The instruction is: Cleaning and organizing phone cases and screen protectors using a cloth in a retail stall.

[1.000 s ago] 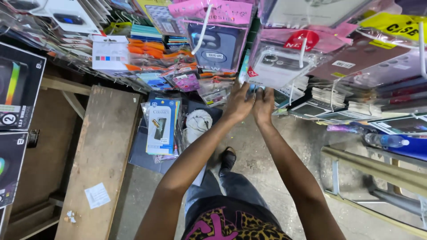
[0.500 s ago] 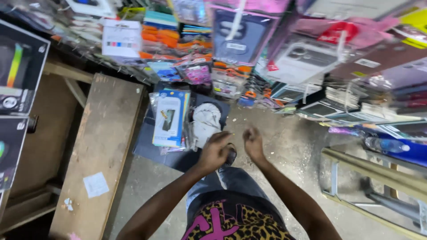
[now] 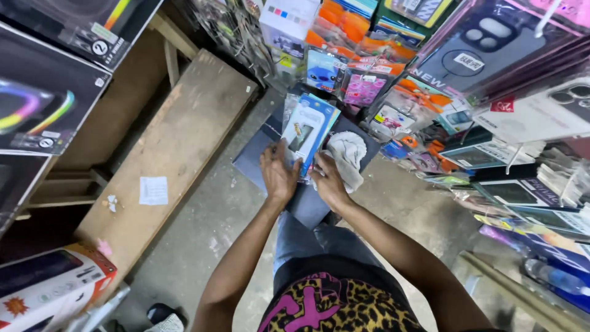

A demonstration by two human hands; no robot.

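My left hand (image 3: 278,173) and my right hand (image 3: 327,182) both reach down to a stack of flat blue and white packets (image 3: 306,129) in clear plastic sleeves. The left hand grips the stack's near left edge. My right hand touches its near right corner, beside a crumpled pale grey cloth (image 3: 348,155). Stack and cloth rest on a dark flat board (image 3: 307,206) over my knees. My jeans and a patterned garment show below.
A worn wooden bench (image 3: 172,154) with a paper scrap stands on the left. Dark boxes (image 3: 43,98) with coloured rings line the far left. Hanging phone cases (image 3: 491,55) and packaged accessories crowd the top and right. A metal rail (image 3: 522,295) runs at lower right.
Both hands have come down from the hanging packets at the display to the stack on the board. The camera has tilted down and closer.
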